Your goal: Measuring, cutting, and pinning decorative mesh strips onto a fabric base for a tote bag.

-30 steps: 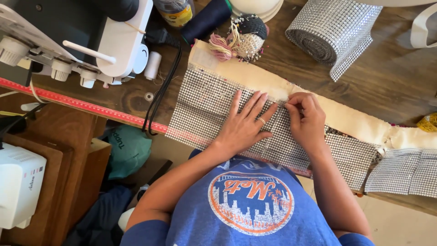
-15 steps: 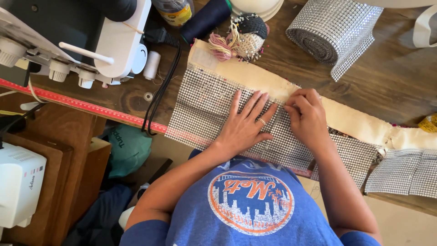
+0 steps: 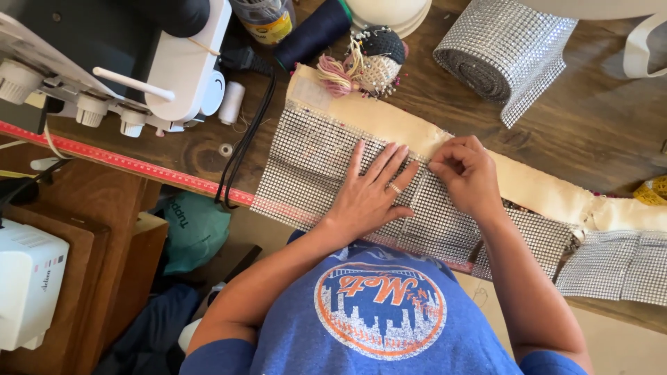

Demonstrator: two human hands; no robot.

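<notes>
**Hands on rhinestone mesh at table edge, head view**

Shirt front, blue w/ round orange-and-white print (image 3: 381,311), fills the nearest part of the view; both forearms reach away from it to the wooden table (image 3: 597,118).

Left hand (image 3: 368,194): flat, fingers released and spread, palm pressing the silver rhinestone mesh sheet (image 3: 306,163); ring on one finger. It holds nothing, only pins the sheet down. Vs. the earlier pictures this hand sits in the same spot, same splay.

Right hand (image 3: 467,177): fingers curled, tips pinched together at the seam where mesh meets the cream fabric strip (image 3: 528,184). What the tips grip is too small to tell, poss. a pin or the mesh edge. Since 1 s ago this hand has shifted a little toward the left hand along the seam, approx. one small step. Judged from that, work is creeping along the join while the mesh stays anchored.

Mesh sheet lies over the near table edge, across the red measuring tape (image 3: 118,161), w/ the cream strip touching its far side.

Farther out: pincushion w/ pins (image 3: 379,59) on the strip's far end, dark thread cone (image 3: 313,31), small white spool (image 3: 231,102), black cord (image 3: 243,139), white sewing machine (image 3: 167,69) far left, mesh roll (image 3: 504,52) far right.
</notes>
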